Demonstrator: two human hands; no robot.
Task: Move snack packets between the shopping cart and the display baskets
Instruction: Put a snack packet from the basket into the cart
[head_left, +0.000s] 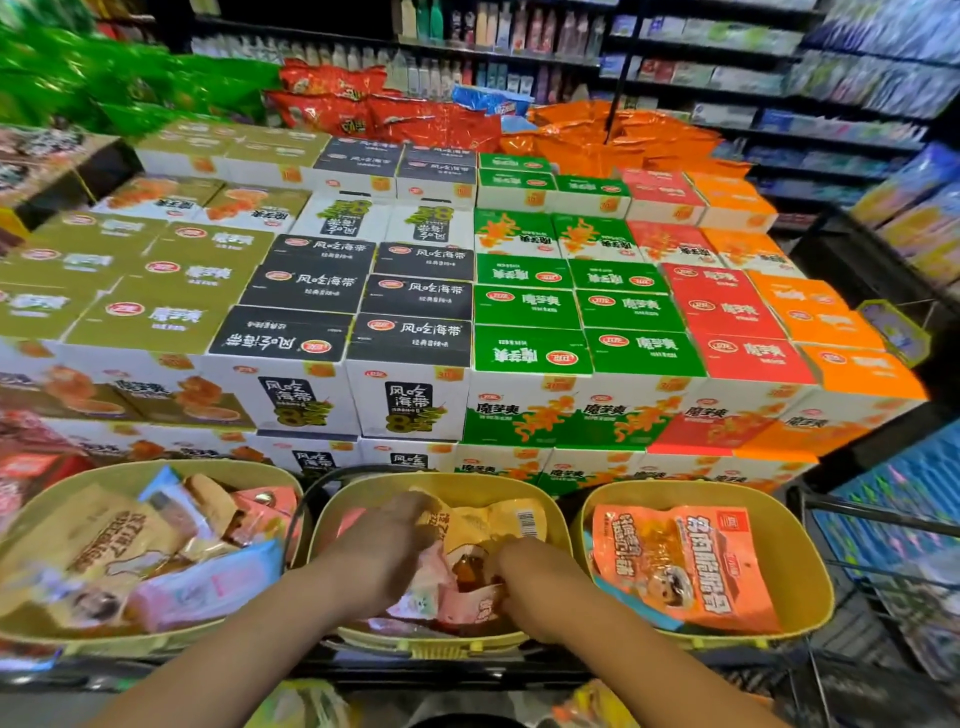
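Yellow basket, two hands digging in.

Crinkly plastic snack packets lie piled in the middle basket, with more in the left basket and right basket. They look light, soft and a bit slippery, so pinching a flat edge or corner should work best. Both arms reach down and forward. The left hand curls round a yellow packet. The right hand curls into the pile beside it; what it holds, I cannot tell.
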